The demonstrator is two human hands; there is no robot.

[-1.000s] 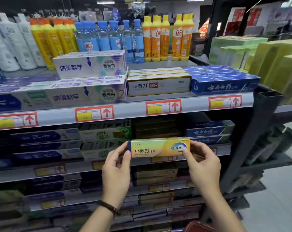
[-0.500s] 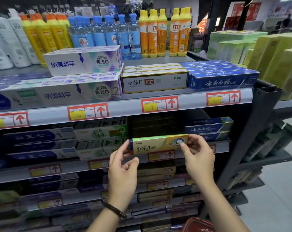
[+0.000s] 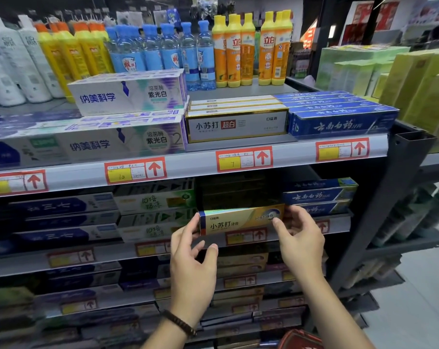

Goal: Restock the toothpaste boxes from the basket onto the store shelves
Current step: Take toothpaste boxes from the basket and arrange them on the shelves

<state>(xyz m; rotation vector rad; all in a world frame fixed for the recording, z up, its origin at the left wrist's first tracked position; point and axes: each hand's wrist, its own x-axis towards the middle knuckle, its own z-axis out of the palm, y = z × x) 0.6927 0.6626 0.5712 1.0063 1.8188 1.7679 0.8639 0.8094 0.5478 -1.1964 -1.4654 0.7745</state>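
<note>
Head cam: long yellow-green cardboard toothpaste box (image 3: 241,219) is right above the red-and-yellow price tag (image 3: 246,236). Right hand (image 3: 301,238) has its grip pinched on the box's right end. Left hand (image 3: 190,263) grip is loose, fingertips just touching the left end.

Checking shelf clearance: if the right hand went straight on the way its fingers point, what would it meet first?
The yellow toothpaste box, which the right hand pinches at its end; beyond it, probably the dark stacked boxes, though depth is unclear.
</note>
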